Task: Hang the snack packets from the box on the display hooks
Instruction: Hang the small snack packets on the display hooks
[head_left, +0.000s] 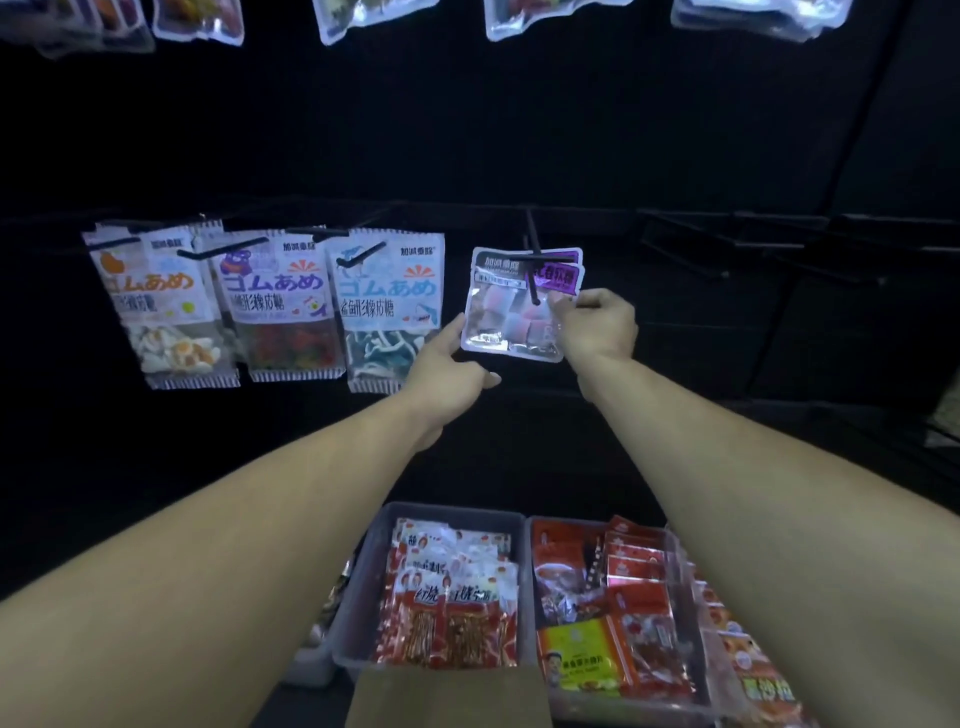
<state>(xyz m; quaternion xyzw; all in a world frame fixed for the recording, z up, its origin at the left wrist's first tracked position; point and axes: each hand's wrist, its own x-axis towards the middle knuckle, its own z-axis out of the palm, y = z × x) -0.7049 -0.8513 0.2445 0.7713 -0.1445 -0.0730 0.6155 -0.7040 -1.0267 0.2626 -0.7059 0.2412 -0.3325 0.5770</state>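
We see both hands raised to a clear packet (521, 306) with a purple label, which hangs on a black hook (531, 270) against the dark display wall. The right hand (597, 327) holds the packet's right edge: its fingers are curled in toward the film and pinch it near the upper right, though we cannot tell exactly which fingertips meet. The left hand (451, 371) is at the packet's lower left corner, the thumb lying up along the left edge and touching it, the other fingers bent underneath; whether they grip the packet or only steady it, we cannot tell.

To the left, three gummy packets (291, 306) hang side by side on their own hooks, just beside one another. More packets (363, 18) hang along the top edge.

Below our arms are two clear bins: the left bin (363, 597) is full of red-and-white packets, the right bin (691, 675) holds red and yellow ones. A cardboard flap (447, 699) lies in front of them.
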